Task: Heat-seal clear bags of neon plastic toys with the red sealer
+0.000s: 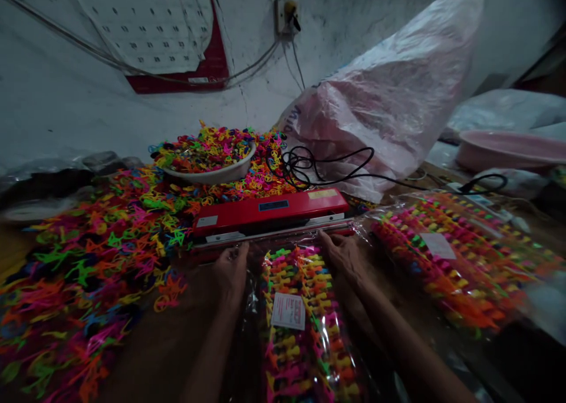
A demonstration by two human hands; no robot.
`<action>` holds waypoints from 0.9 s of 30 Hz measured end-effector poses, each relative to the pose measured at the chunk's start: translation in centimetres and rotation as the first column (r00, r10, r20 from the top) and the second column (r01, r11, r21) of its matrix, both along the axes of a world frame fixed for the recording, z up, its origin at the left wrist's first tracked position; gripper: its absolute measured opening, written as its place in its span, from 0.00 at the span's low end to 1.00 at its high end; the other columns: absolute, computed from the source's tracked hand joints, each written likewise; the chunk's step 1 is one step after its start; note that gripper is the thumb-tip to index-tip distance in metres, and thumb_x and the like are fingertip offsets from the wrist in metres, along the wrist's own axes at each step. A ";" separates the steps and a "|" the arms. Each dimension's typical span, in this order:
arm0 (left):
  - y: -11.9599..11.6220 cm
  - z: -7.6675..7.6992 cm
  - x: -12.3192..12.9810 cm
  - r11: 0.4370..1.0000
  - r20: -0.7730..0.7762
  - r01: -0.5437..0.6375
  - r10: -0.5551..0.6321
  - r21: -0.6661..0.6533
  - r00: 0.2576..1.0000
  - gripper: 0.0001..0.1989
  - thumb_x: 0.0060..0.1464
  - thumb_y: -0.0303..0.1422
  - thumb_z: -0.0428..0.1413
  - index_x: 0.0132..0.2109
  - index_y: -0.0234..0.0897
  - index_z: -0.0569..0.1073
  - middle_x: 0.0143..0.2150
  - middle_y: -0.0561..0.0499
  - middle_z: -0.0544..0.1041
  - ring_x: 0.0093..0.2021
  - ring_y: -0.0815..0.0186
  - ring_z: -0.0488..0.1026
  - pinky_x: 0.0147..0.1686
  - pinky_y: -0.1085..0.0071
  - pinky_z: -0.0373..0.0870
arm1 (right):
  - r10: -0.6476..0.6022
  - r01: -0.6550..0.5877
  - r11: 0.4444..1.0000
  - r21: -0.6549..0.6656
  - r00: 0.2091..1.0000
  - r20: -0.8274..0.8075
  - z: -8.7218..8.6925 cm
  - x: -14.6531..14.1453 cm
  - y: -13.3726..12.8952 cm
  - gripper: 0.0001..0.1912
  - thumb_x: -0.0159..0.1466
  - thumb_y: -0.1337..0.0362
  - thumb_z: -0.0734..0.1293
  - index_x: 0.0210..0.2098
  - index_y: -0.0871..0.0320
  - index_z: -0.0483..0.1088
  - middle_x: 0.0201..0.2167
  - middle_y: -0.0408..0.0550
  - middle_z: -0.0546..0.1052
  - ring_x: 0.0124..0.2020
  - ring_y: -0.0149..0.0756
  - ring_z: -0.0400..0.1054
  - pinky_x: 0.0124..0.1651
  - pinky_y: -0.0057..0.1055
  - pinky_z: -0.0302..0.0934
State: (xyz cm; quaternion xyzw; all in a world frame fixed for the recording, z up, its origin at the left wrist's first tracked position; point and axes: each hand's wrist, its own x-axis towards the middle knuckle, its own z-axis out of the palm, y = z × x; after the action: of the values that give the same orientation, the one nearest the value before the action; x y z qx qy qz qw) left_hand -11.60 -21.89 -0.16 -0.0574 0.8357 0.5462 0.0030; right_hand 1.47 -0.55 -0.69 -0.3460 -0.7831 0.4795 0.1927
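A clear plastic bag point(305, 291) filled with rows of colourful plastic toys and a white label lies between my forearms. Its top edge reaches the front of a red sealing machine point(269, 210). My left hand point(233, 268) pinches the bag's upper left corner, close to the machine's front strip. At the upper right corner, my right hand point(340, 253) holds the bag's edge with fingers pressed together. The film between both hands lies along the machine's front edge.
Loose colourful toys point(88, 261) cover the left side. Behind them stands a heaped white bowl point(221, 173). Filled bags point(460, 255) lie at the right. A black cable point(336, 173), large plastic sack point(375, 96) and pink basin point(508, 149) are farther back.
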 end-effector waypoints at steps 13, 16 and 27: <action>-1.2 1.4 -0.6 0.999 0.010 0.052 -0.052 0.013 0.999 0.14 0.37 0.42 0.59 0.23 0.35 0.72 0.18 0.54 0.68 0.25 0.66 0.65 0.25 0.74 0.59 | 0.022 -0.034 0.985 0.171 0.997 0.070 1.7 -1.6 -0.6 0.14 0.58 0.58 0.61 0.25 0.61 0.73 0.22 0.44 0.71 0.26 0.32 0.64 0.27 0.24 0.49; -0.8 2.3 -0.7 0.999 0.016 -0.021 0.021 0.030 1.000 0.12 0.38 0.40 0.58 0.21 0.35 0.70 0.16 0.54 0.67 0.23 0.66 0.64 0.24 0.73 0.57 | -0.077 0.024 0.946 0.324 0.986 0.150 2.0 -2.3 -1.3 0.14 0.60 0.61 0.61 0.26 0.60 0.74 0.24 0.46 0.73 0.28 0.34 0.66 0.29 0.25 0.49; 0.1 -0.5 -2.0 0.990 -0.125 -0.132 0.125 -0.053 0.984 0.13 0.40 0.42 0.57 0.21 0.37 0.66 0.19 0.54 0.68 0.25 0.64 0.67 0.30 0.69 0.60 | -0.232 0.077 0.891 0.448 0.925 0.302 2.4 -2.5 -1.5 0.15 0.64 0.57 0.60 0.32 0.57 0.76 0.31 0.53 0.77 0.33 0.39 0.70 0.31 0.29 0.50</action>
State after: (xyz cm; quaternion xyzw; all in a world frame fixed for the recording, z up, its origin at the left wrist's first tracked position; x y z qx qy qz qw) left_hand -13.56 -21.82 -0.68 -0.0780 0.8452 0.5220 -0.0846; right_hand -1.01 -2.10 1.73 -0.4364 -0.8599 0.2100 0.1610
